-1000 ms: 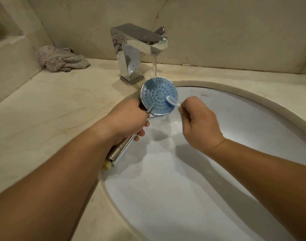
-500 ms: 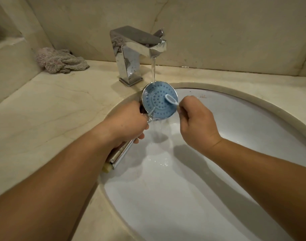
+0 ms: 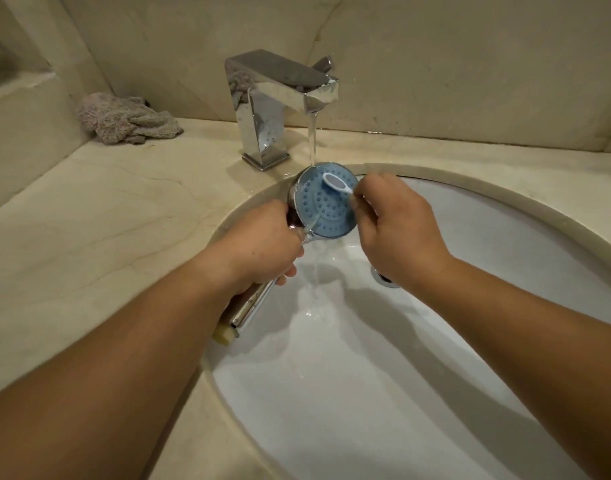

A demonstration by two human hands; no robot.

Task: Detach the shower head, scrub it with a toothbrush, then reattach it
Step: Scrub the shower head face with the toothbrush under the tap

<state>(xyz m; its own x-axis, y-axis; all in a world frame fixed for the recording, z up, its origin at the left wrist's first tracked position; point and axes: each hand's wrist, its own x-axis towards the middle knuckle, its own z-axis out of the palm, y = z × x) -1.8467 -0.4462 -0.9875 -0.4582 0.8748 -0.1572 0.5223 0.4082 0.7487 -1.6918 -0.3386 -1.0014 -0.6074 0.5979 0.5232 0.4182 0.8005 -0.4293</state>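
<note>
- The fingers (image 3: 286, 271) of the left hand (image 3: 262, 244) were curled round the chrome handle of the shower head (image 3: 326, 209), gripping it just below the disc; the fingers of the right hand (image 3: 397, 233) were clenched on the handle of the toothbrush (image 3: 337, 183), most of which was hidden inside the fist.
- The sink (image 3: 505, 216) filled the lower right of the view, set into the marble bench (image 3: 89, 209). Both hands worked over its far-left rim, at about 11 o'clock of the bowl.
- The tap (image 3: 280, 98) stood on the bench at 12 o'clock from the hands, its stream landing on the upper edge of the disc and running off the bottom into the bowl.
- A crumpled cloth (image 3: 127, 119) lay on the bench at 10 o'clock, well apart from the work.
- The shower head was plainly detached: the end of its handle stuck out free below the left wrist at 7 o'clock, with no hose on it. Its blue face was tilted toward the person.
- The toothbrush head rested against that face at roughly 1 o'clock on the disc, just beside the right knuckles.
- As a judgement, the first step was done and scrubbing was under way; how clean the nozzles were could not be told. Finishing the scrub and reattaching remained.
</note>
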